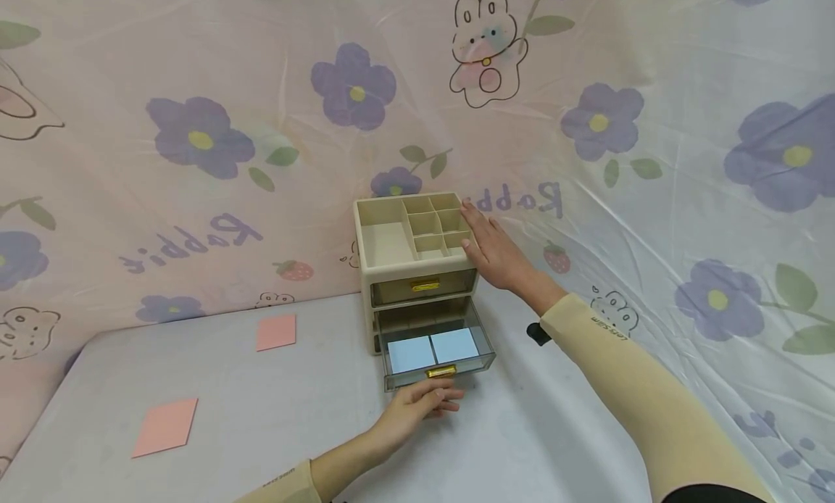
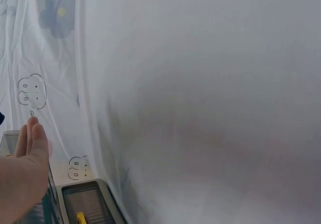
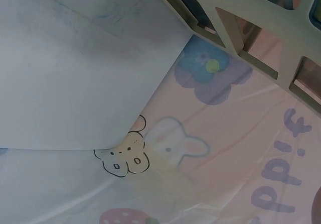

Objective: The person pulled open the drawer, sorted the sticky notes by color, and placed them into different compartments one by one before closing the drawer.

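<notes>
A cream desktop drawer organizer (image 1: 363, 285) stands against the back of the table, its top split into several compartments. Its lower clear drawer (image 1: 485, 363) is pulled out, with two light-blue square papers (image 1: 411, 354) lying side by side inside. My left hand (image 1: 414, 409) is at that drawer's front, fingers extended just below the gold handle (image 1: 441, 372); whether they touch it is unclear. In the left wrist view the same hand (image 2: 30, 166) shows at the lower left. My right hand (image 1: 499, 256) rests against the organizer's upper right side, fingers fairly straight.
Two pink square papers lie on the white table to the left, one nearer (image 1: 165, 427) and one farther (image 1: 277, 332). The upper drawer (image 1: 391, 293) is closed. A patterned curtain (image 1: 287, 162) with rabbits and flowers hangs right behind the organizer and along the right.
</notes>
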{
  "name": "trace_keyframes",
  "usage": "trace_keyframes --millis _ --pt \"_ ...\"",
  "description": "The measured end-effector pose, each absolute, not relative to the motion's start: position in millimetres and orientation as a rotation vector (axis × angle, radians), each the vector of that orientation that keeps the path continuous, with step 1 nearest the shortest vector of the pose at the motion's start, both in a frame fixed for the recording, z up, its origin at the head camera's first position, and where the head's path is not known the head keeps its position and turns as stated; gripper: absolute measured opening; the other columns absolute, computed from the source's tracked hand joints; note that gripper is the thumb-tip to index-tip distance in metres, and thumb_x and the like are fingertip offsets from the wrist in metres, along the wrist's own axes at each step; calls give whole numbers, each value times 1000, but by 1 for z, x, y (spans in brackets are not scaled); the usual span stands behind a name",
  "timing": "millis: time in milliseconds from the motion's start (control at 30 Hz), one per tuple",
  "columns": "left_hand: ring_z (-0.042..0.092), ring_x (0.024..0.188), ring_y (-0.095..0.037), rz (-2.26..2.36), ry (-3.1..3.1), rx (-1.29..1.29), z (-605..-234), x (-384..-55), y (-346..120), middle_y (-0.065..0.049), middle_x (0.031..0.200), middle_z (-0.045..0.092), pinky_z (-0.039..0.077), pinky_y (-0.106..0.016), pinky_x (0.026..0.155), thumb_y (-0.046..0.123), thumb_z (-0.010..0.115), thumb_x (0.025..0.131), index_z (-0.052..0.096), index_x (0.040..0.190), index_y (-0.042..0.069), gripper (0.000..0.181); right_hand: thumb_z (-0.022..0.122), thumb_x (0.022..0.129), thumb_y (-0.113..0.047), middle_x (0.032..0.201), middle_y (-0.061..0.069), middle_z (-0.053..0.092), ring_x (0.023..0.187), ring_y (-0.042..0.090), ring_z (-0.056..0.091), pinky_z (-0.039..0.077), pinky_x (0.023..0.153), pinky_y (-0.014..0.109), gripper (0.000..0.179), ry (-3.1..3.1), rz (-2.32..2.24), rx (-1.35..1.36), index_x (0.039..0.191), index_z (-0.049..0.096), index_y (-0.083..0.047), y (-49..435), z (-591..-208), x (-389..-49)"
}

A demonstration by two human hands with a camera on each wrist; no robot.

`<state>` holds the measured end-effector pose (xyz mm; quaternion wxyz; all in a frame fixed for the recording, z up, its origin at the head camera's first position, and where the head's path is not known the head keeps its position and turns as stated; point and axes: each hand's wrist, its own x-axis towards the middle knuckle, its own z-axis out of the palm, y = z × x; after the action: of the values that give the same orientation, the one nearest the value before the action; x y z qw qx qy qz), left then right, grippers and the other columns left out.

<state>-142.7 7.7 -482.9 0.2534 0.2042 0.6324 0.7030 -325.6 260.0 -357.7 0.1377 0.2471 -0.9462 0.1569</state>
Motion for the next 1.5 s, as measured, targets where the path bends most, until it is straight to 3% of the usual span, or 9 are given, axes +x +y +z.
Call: trace_keyframes --millis 600,1500 --pt "67 120 -35 1986 1686 446 -485 -147 9 -21 133 68 51 -48 107 35 40 114 57 140 -7 53 32 111 -38 175 9 6 160 29 13 8 129 53 67 -2741 467 701 167 12 -7 259 -356 -324" --pt "65 123 -39 2019 1658 433 -481 -152 9 -22 132 68 52 -45 106 31 38 115 58 138 -9 50 33 112 -37 175 6 3 161 27 9 5 130 50 67 -2752 479 705 167 10 -8 258 -356 -323"
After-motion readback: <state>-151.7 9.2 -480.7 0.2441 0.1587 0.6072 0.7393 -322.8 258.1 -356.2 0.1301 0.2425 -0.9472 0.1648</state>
